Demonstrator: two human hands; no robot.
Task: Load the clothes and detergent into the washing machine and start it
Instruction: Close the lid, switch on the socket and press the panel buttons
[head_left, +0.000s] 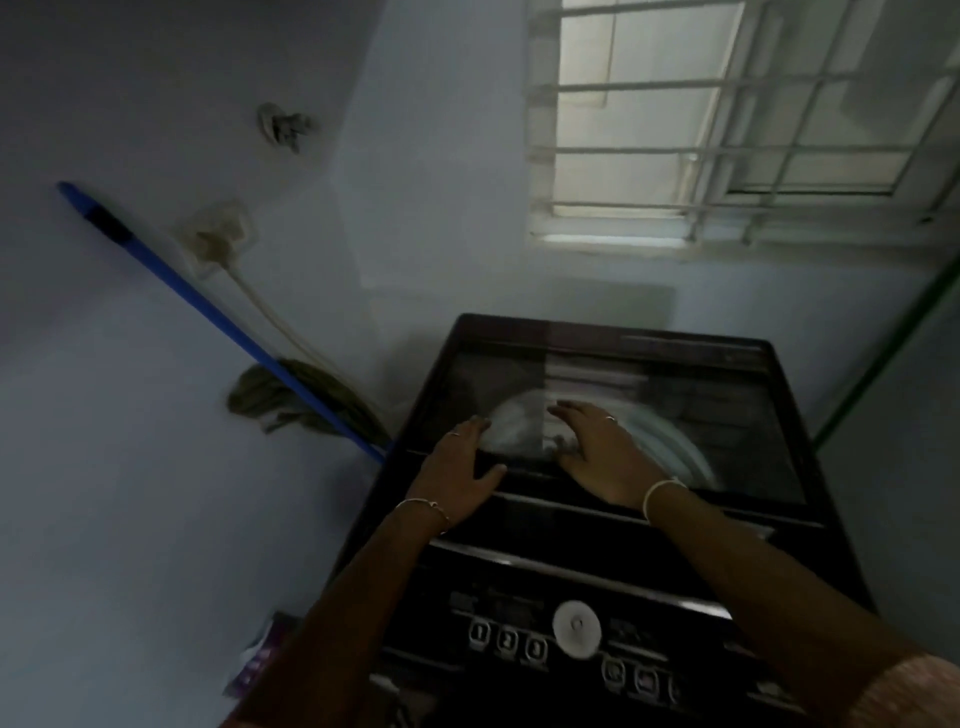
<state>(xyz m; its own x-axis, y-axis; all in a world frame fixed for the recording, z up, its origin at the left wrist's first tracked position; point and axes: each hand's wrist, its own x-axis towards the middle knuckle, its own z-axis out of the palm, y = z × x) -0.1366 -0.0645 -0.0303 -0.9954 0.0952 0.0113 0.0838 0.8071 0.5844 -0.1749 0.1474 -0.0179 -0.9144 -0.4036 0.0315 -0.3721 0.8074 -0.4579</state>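
A dark top-loading washing machine (737, 364) stands in a dim corner, its glass lid (675, 415) lying flat and closed, with the pale drum showing through it. My left hand (457, 467) rests on the lid's front edge, fingers spread, thumb along the rim. My right hand (597, 452) lies flat on the glass just right of it, fingers straight. The control panel (519, 603) runs along the near side, with a round white dial (576, 629) and several buttons (506, 642). No clothes or detergent bottle can be made out.
A blue mop handle (208, 306) leans against the left wall, with a greenish rag (280, 400) by it. A wall socket with a cable (218, 239) sits above. A barred window (727, 119) is behind the machine. A purple packet (260, 660) lies at lower left.
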